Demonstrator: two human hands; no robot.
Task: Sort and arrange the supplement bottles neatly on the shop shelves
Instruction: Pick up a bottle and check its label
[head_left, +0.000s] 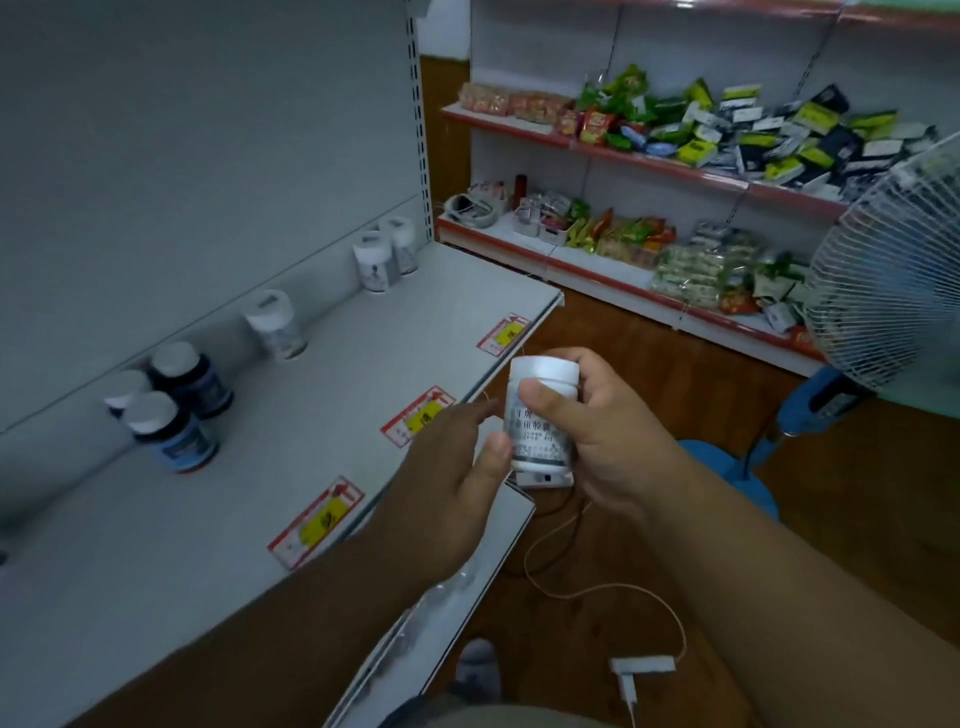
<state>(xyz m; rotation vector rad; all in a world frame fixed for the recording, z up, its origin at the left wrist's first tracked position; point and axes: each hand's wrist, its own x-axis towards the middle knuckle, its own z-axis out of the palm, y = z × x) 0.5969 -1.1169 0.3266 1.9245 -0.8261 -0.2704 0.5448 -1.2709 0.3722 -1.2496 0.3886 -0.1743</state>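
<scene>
Near the centre of the frame my right hand (597, 431) grips a white plastic supplement bottle with a white cap and printed label (540, 415), fingers curled round it, held upright just off the front edge of the grey metal shelf (260, 493). My left hand (447, 462) touches the bottle's label with thumb and loosely extended fingers. At left, three dark blue-labelled bottles (176, 410) stand clustered against the shelf's back, with three white bottles (374, 260) further along toward upper centre.
</scene>
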